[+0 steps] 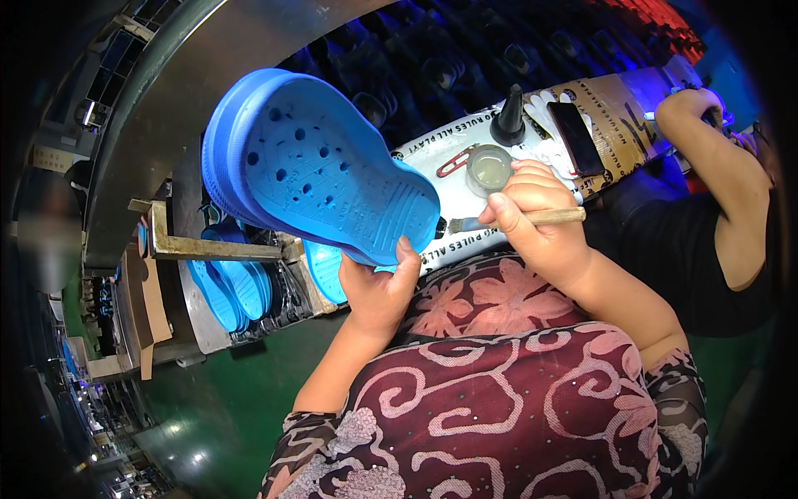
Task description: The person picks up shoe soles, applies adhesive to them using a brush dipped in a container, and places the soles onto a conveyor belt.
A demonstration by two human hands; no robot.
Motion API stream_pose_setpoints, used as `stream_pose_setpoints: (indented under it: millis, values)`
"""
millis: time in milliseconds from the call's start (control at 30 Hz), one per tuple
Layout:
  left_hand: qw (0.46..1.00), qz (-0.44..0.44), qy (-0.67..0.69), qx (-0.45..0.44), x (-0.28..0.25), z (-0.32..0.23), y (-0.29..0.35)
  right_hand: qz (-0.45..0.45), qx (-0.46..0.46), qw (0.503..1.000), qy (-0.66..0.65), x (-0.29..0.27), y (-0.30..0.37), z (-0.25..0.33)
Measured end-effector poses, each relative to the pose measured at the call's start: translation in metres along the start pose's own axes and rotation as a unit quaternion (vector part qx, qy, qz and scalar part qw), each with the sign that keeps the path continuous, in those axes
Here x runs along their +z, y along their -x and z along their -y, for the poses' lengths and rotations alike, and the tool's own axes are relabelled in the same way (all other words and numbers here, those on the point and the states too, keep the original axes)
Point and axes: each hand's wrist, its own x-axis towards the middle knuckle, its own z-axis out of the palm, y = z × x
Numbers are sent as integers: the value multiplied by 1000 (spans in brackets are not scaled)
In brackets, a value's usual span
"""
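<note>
My left hand [378, 291] grips the heel end of a blue foam clog [332, 179], its thumb on the near edge. The clog is tilted with its toe up to the left, and round holes dot its toe part. My right hand [544, 241] is closed around a brush with a wooden handle [559, 216]. The brush's bristle end points left, close beside the clog's heel; whether it touches cannot be made out. Just beyond my right hand stands a small round jar [490, 170] with pale contents.
Beyond the jar are a black cone [509, 121], a red clip-like item [455, 161], white gloves [544, 137] and a phone [575, 137] on a printed-covered surface. More blue clog parts [237, 283] lie at left below a wooden bar [216, 248]. A co-worker's arm [723, 175] is at right.
</note>
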Motion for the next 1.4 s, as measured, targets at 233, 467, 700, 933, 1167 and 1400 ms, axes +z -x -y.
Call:
stream_pose_setpoints:
  millis: [233, 467, 700, 933, 1167, 1400]
  values:
    - [1000, 0, -9, -10, 2, -1, -2, -9, -14, 1000, -23, 5, -6, -3]
    - [1000, -21, 14, -13, 0, 1, -1, 4, 39, 999, 2, 0, -4, -5]
    - [1000, 3, 20, -4, 4, 1, -4, 45, 0, 999, -23, 5, 0, -3]
    - [998, -10, 62, 31, 10, 5, -6, 38, 35, 998, -36, 0, 2, -1]
    - [994, -5, 110, 27, 16, 3, -6, 32, 7, 999, 4, 3, 5, 1]
    - [995, 62, 45, 68, 8, 7, -5, 18, 12, 1000, -12, 0, 0, 3]
